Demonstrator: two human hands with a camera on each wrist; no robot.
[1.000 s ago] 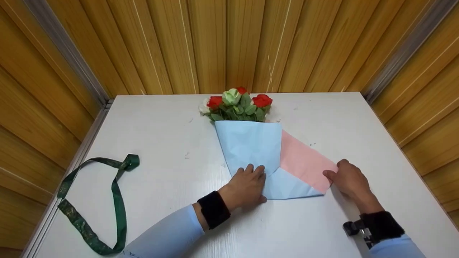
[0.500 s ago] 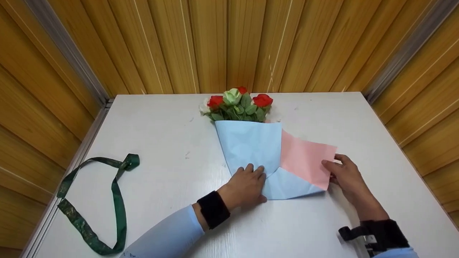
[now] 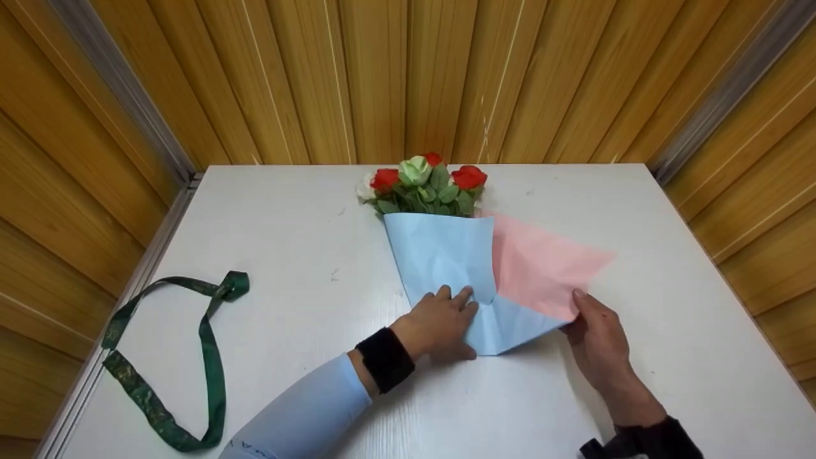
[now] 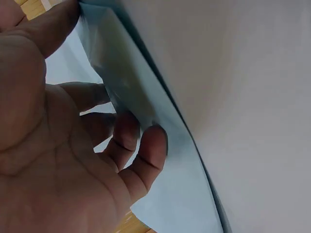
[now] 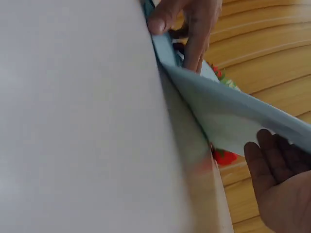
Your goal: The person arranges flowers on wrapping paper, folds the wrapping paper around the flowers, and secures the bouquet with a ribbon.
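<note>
Head view, from where I'm standing: which way does the bouquet (image 3: 424, 191) point?

Blooms toward the top of the frame, red, white and pale green. It lies on the white table (image 3: 306, 229), around the centre.

And its long axis?

Close to up-and-down in the frame, the lower end leaning slightly rightward, down through the blue wrapping paper (image 3: 440, 248).

So what's that pink part?

A flap (image 3: 535, 261) of the paper, pink face up, right of centre. Its far corner aims at the right edge of the frame, and its lower edge is lifted off the table.

What are the hands doing?

The left hand (image 3: 440, 322) presses on the blue at lower centre, fingertips a little spread, thumb by the bottom edge. The right hand (image 3: 599, 344) pinches the flap's lower right edge, thumb on the pink, fingers underneath; exactly where those hidden tips press, I can't tell.

Anything at the lower left?

A green ribbon (image 3: 211, 357), in a loose loop, well apart from the bouquet.
</note>
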